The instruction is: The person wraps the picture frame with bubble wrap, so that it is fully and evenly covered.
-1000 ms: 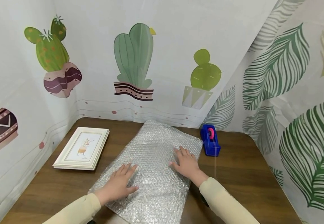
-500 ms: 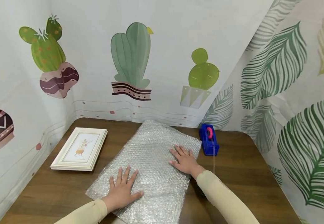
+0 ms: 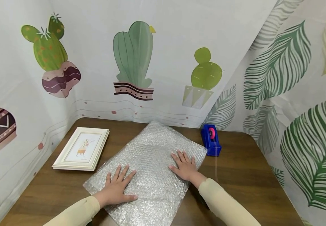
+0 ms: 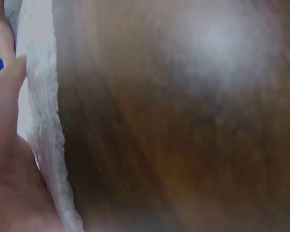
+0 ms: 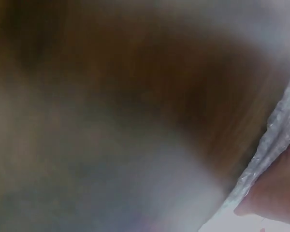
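Observation:
A sheet of bubble wrap (image 3: 149, 157) lies slantwise on the brown wooden table, its near end cut off by the head view's lower edge. On its left part my left hand (image 3: 115, 188) rests flat, fingers spread. My right hand (image 3: 185, 166) lies on the right part, fingers likewise spread. The left wrist view shows part of the left hand (image 4: 9, 159) beside the wrap's edge (image 4: 50, 121). In the right wrist view, only a bit of the right hand (image 5: 275, 193) appears next to the wrap (image 5: 266, 150); the rest is blurred table.
To the left of the wrap lies a cream picture frame (image 3: 81, 149) with a plant picture. A blue tape dispenser (image 3: 211, 140) with a pink core stands by the wrap's right corner, a strip of tape trailing from it. Patterned cloth (image 3: 168, 62) hangs behind the table (image 3: 244, 169).
The bubble wrap has turned slightly, its right corner now nearer the dispenser and its left corner further left. My left hand spread flat on it, then shifted left; the right hand moved slightly.

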`<act>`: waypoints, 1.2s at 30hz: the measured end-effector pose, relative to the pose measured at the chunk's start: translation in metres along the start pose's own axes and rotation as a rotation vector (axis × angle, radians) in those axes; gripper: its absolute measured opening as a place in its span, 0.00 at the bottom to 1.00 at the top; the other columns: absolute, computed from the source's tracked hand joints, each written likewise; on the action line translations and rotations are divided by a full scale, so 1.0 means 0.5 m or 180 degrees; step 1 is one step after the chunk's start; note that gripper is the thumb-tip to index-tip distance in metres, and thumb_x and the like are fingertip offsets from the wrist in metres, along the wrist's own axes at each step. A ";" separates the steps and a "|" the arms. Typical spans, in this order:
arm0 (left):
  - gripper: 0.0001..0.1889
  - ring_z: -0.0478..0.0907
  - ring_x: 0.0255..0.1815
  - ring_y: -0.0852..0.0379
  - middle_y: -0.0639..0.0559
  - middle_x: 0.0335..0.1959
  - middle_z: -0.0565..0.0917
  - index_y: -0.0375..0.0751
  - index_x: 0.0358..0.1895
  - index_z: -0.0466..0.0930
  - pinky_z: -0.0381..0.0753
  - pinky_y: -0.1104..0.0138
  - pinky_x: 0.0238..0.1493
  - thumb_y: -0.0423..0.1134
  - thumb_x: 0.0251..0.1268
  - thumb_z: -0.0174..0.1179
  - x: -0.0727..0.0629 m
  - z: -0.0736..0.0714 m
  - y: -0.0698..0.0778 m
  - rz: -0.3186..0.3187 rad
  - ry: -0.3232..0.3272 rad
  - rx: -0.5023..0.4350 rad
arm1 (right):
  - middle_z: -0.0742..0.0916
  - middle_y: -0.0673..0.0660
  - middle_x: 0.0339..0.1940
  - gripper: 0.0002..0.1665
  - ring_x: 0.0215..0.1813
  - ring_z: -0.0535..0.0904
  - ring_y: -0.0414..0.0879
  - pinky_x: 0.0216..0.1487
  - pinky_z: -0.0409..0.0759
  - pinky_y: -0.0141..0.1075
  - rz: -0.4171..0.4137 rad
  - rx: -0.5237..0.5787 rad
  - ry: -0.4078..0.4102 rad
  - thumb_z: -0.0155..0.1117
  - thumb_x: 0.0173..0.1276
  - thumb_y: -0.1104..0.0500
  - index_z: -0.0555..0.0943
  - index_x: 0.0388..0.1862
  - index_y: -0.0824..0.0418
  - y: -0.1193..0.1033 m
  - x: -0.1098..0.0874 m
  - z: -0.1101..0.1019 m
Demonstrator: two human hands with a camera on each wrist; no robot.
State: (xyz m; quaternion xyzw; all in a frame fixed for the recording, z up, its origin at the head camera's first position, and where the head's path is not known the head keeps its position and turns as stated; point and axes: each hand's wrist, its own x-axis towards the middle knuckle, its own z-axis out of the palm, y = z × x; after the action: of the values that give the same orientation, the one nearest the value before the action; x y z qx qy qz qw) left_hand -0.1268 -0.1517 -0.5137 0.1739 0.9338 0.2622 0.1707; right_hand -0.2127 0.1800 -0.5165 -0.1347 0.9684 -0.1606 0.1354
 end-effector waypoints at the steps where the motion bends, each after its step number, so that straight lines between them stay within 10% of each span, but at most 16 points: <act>1: 0.55 0.32 0.84 0.23 0.33 0.85 0.43 0.50 0.83 0.52 0.27 0.21 0.71 0.72 0.57 0.65 0.002 -0.001 -0.003 0.0012 -0.0038 0.0010 | 0.53 0.60 0.88 0.41 0.87 0.44 0.64 0.80 0.39 0.74 0.0033 -0.0008 -0.0004 0.48 0.80 0.36 0.57 0.84 0.50 -0.001 -0.003 0.001; 36: 0.55 0.34 0.85 0.25 0.35 0.86 0.44 0.47 0.82 0.55 0.31 0.22 0.73 0.65 0.56 0.71 0.006 -0.027 -0.006 0.0098 -0.0186 0.0224 | 0.52 0.62 0.88 0.41 0.87 0.42 0.65 0.79 0.36 0.75 0.0202 0.0064 0.0001 0.46 0.81 0.36 0.55 0.85 0.51 -0.016 -0.029 0.012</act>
State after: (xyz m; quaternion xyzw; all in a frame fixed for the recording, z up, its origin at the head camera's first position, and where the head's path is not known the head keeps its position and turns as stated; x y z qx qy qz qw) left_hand -0.1360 -0.1587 -0.5051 0.2016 0.9342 0.2266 0.1877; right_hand -0.1957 0.1756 -0.5161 -0.1025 0.9705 -0.1660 0.1417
